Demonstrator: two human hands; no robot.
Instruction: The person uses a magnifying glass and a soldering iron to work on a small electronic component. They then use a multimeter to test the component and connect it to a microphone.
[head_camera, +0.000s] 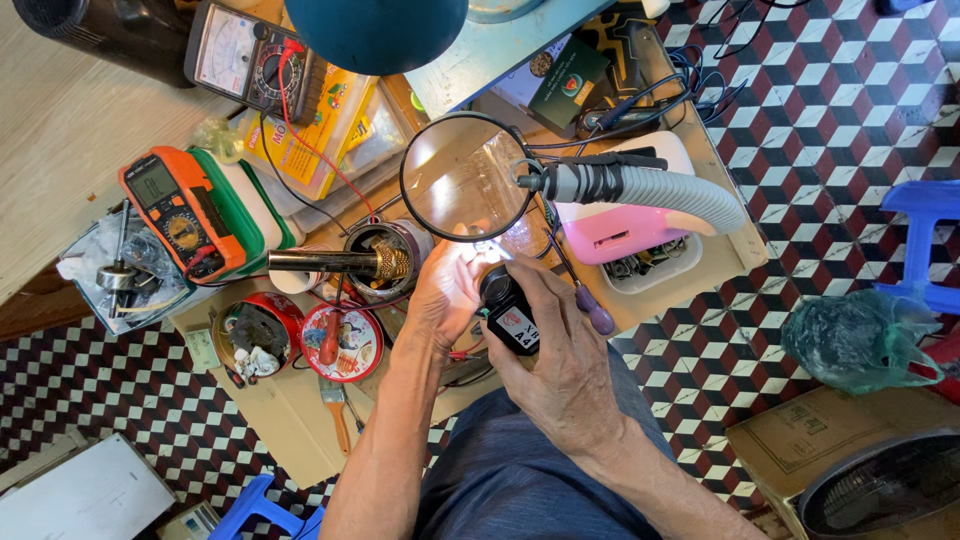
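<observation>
While right hand grips small black device, long axis upper-left to lower-right, left hand fingers curl against its upper end under magnifying glass.

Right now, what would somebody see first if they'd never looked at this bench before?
Probably the round magnifier in the middle, with a bright light shining just under it. Right there, both hands meet: the right hand holds a small black box, and the left hand touches its top. On the left, an orange meter stands out among tins and tools.
</observation>
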